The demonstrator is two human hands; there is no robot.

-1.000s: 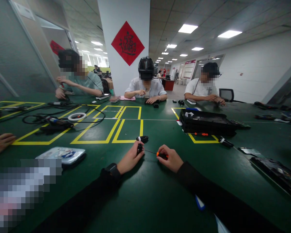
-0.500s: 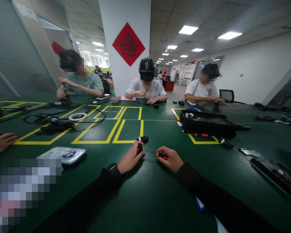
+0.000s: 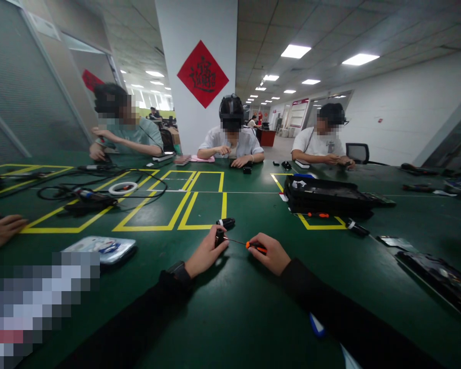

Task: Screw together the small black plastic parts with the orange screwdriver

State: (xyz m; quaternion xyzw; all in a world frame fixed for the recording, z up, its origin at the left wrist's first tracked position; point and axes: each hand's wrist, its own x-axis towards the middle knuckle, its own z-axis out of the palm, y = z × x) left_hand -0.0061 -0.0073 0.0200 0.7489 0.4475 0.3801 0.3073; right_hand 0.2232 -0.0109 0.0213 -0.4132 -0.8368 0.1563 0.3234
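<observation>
In the head view, the left hand [image 3: 206, 252] pinches a small black cylinder [image 3: 219, 236], roughly upright, between thumb and fingers. The right hand [image 3: 271, 253] grips a screwdriver [image 3: 258, 248] by its orange-and-black handle, its thin shaft [image 3: 236, 241] crossing the gap between the hands toward the cylinder; whether the tip is seated cannot be told. Just beyond the left hand, a black piece [image 3: 226, 223] lies on the bench [image 3: 230, 318]. A phone [image 3: 107, 247] lies well to that hand's left, and black trays [image 3: 330, 197] sit beyond and right of the right hand. To work cleanly, the left hand should probably brace the cylinder firmly, fingertips out of the tip's line, while the right lines up the shaft, presses lightly and turns slowly so nothing slips.
</observation>
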